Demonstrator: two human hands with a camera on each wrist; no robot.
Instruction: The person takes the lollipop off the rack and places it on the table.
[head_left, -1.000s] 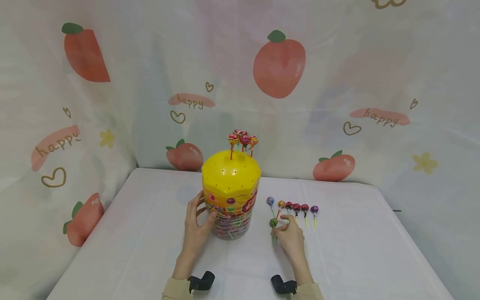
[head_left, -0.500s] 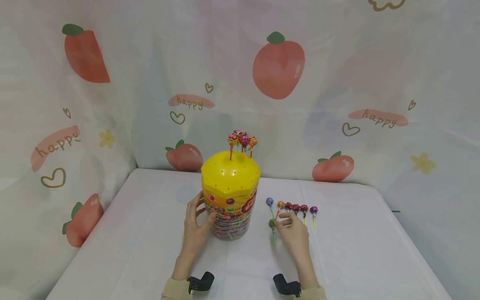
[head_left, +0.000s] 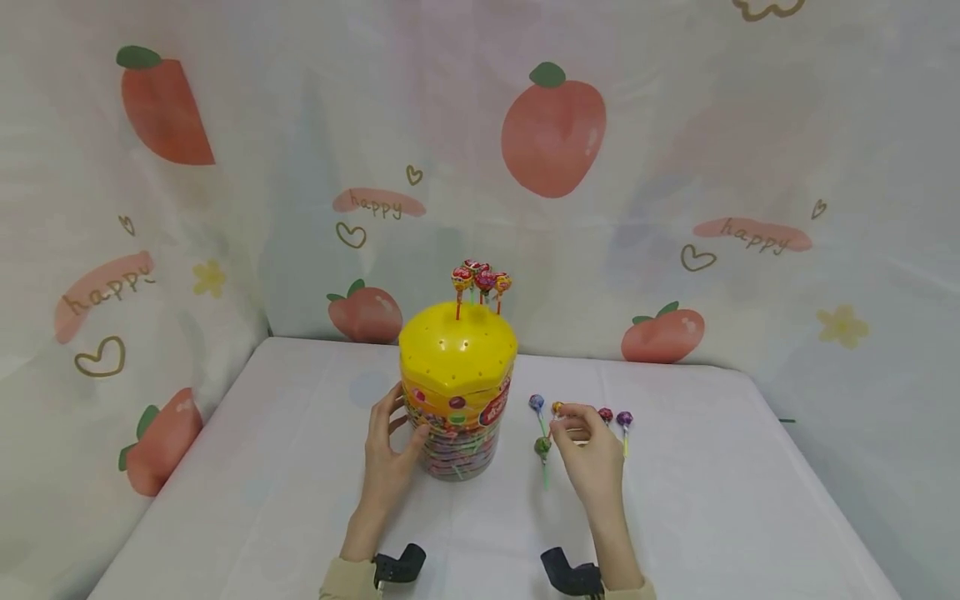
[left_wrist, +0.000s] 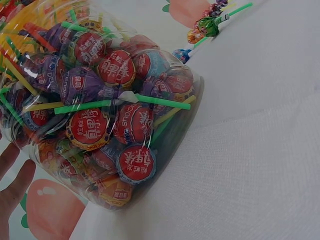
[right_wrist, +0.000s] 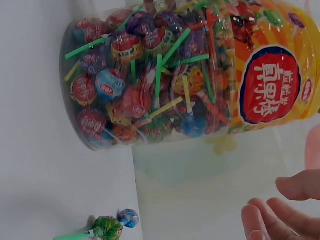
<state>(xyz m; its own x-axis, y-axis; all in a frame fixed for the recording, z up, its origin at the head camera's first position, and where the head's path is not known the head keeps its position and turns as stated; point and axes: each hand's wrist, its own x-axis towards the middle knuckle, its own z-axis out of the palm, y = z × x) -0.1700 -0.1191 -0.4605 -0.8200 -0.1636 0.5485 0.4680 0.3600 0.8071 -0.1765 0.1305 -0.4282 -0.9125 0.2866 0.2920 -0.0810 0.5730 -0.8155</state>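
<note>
A tall clear jar point(head_left: 459, 454) full of wrapped lollipops stands upright, topped by a yellow lid point(head_left: 457, 354) dotted with small holes. Several lollipops point(head_left: 483, 279) stick up from the back of that lid. My left hand point(head_left: 388, 462) holds the jar's left side, thumb in front and fingers bent around behind. To the right of the jar, my right hand point(head_left: 592, 458) hovers at the orange lollipop point(head_left: 557, 407), overlapping its stick. Its thumb and fingers are apart with nothing between them in the right wrist view. A green lollipop point(head_left: 542, 446) lies just left of the fingertips.
A blue lollipop point(head_left: 536, 402) lies between the jar and the right hand. Beyond the hand are a red lollipop point(head_left: 605, 413) and a purple lollipop point(head_left: 625, 418); others in the row are hidden. A white cloth point(head_left: 712, 500) covers the table, with a printed curtain point(head_left: 465, 108) behind.
My right hand has moved away from the green lollipop, forward to the orange one, and now covers part of the row. The left hand and jar keep their places.
</note>
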